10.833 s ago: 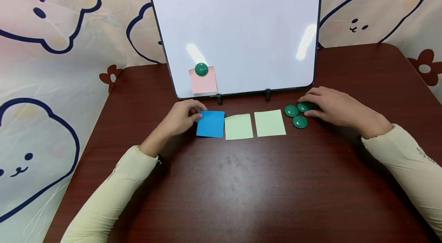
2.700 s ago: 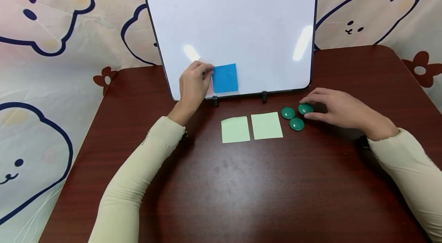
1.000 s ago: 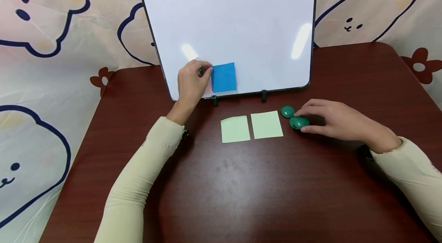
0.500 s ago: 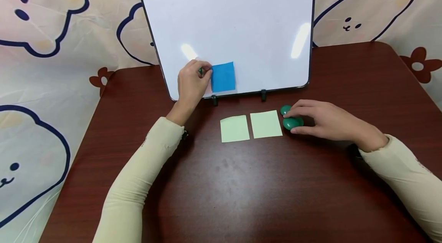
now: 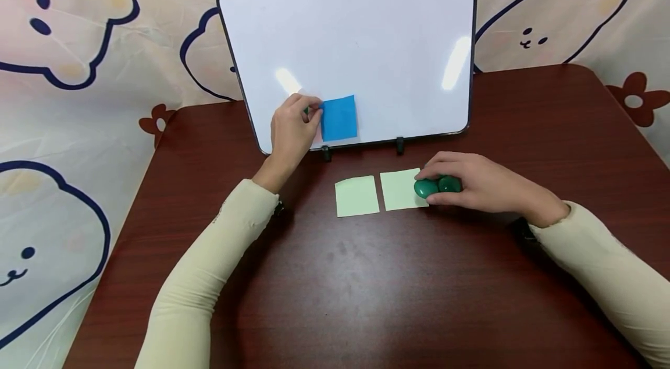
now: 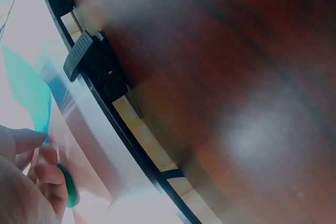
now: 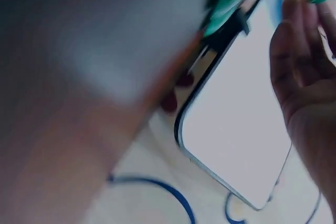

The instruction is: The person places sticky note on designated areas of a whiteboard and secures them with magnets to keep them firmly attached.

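My left hand [image 5: 293, 127] pinches the left edge of a blue sticky note [image 5: 340, 117] against the lower left of the whiteboard [image 5: 387, 37]. Behind that hand is a pink sticky note [image 6: 86, 163], largely hidden in the head view, with a round green magnet [image 6: 69, 184] beside my curled fingers. My right hand [image 5: 476, 183] pinches another green magnet [image 5: 426, 188] between thumb and fingertips, over the right edge of a pale green sticky note [image 5: 400, 190]. A further green magnet [image 5: 449, 184] shows below the palm, between thumb and fingers.
A second pale green sticky note [image 5: 357, 197] lies left of the first on the dark wooden table [image 5: 366, 276]. Black clip feet [image 5: 400, 145] hold the board's lower edge. A patterned cloth [image 5: 68, 124] hangs behind.
Over the last seconds the blue note went from the table to the whiteboard in my left hand. My right hand has taken a magnet and moved left with it to the pale green note.
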